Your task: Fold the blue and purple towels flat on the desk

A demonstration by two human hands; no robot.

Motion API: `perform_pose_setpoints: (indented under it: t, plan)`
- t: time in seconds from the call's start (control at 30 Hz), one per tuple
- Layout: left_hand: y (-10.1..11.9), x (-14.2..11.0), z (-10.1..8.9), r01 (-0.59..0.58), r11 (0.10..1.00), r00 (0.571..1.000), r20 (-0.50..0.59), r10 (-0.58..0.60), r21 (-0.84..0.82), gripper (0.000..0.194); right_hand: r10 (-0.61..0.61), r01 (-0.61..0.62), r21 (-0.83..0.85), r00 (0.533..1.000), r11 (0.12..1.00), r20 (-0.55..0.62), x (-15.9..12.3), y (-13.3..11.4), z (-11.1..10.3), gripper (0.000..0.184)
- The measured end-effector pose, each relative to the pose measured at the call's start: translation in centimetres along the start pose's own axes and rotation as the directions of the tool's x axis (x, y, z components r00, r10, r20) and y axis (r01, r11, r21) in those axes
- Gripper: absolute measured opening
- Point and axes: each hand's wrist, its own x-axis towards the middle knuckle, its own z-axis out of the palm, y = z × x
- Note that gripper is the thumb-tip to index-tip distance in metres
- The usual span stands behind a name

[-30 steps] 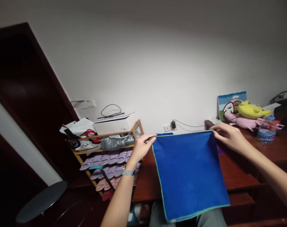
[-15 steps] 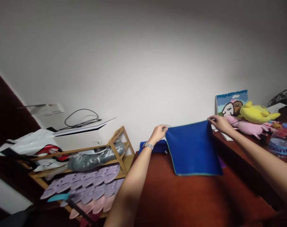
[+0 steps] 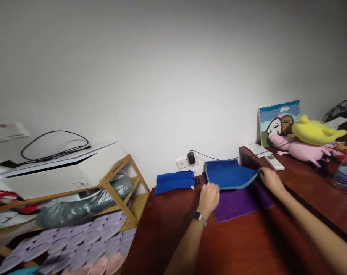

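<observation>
A folded blue cloth with a green edge [image 3: 229,174] lies on a purple cloth [image 3: 236,202] at the back of the dark red wooden table [image 3: 219,244]. My right hand [image 3: 270,179] pinches the blue cloth's right front corner. My left hand [image 3: 209,198], with a watch on its wrist, rests closed at the cloth's left front edge, over the purple cloth; I cannot make out whether it grips anything. Rolled blue cloths [image 3: 175,181] lie to the left, near the wall.
A wooden shoe rack [image 3: 116,191] with slippers, a grey bag and a white box stands at left. A raised shelf at right carries a remote [image 3: 274,162], plush toys [image 3: 307,139], a picture and a water bottle [image 3: 345,175]. A charger [image 3: 191,157] is plugged into the wall socket.
The blue cloth, held up by its top corners, has been carried forward and laid folded on the purple cloth. Both hands came down with it. The view moved closer to the table.
</observation>
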Motion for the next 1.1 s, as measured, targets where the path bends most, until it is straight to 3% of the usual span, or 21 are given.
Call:
perform_pose_setpoints:
  t: [0.1,0.17,0.23,0.33,0.47,0.6,0.7,0.8,0.93,1.03,1.1]
  plan:
    - [1.8,-5.6,6.9,-0.013,1.0,0.994,0.111,0.01,0.027,0.022,0.073,-0.065,-0.052,0.985,0.996,0.154,-4.3,1.5,4.7,0.031]
    - [2.5,-8.5,10.0,0.012,1.0,0.994,0.11,-0.014,0.021,0.018,0.089,-0.074,-0.073,0.971,0.995,0.221,-6.5,2.5,6.5,0.03]
    - [2.9,-10.3,11.5,0.058,0.998,0.996,0.068,-0.059,0.011,0.016,0.078,-0.053,-0.093,0.955,0.994,0.286,-8.0,3.6,7.6,0.034]
    - [3.0,-11.4,11.9,0.096,0.995,0.995,0.019,-0.096,0.002,0.019,0.045,-0.01,-0.108,0.946,0.994,0.321,-9.3,5.3,8.3,0.04]
    - [3.2,-11.8,11.4,0.095,0.995,0.995,0.017,-0.095,-0.001,0.024,0.012,0.02,-0.107,0.955,0.994,0.296,-10.4,6.6,8.5,0.039]
    - [4.4,-12.3,10.4,0.155,0.988,0.983,0.105,-0.152,-0.017,0.026,-0.008,0.06,-0.131,0.933,0.99,0.36,-11.6,6.5,8.4,0.046]
    - [5.1,-13.7,8.5,0.191,0.974,0.974,0.15,-0.172,-0.123,0.029,0.011,0.061,-0.216,0.949,0.975,0.315,-12.7,5.6,8.1,0.051]
    - [3.7,-17.6,5.5,0.22,0.962,0.971,0.129,-0.2,-0.16,0.032,-0.018,0.078,-0.333,0.983,0.94,0.181,-14.1,3.9,7.8,0.049]
    - [-2.2,-25.7,0.7,0.355,0.933,0.932,0.095,-0.349,-0.058,0.035,-0.186,0.218,-0.295,0.974,0.93,0.132,-16.3,-0.7,8.3,0.04]
    - [-7.0,-30.9,-2.3,0.442,0.897,0.89,0.119,-0.441,0.016,0.038,-0.277,0.298,-0.127,0.948,0.946,0.159,-17.2,-7.0,10.2,0.034]
    - [-8.9,-32.8,-3.4,0.445,0.896,0.885,0.153,-0.44,0.0,0.041,-0.317,0.322,0.006,0.932,0.947,0.177,-17.0,-12.2,12.2,0.033]
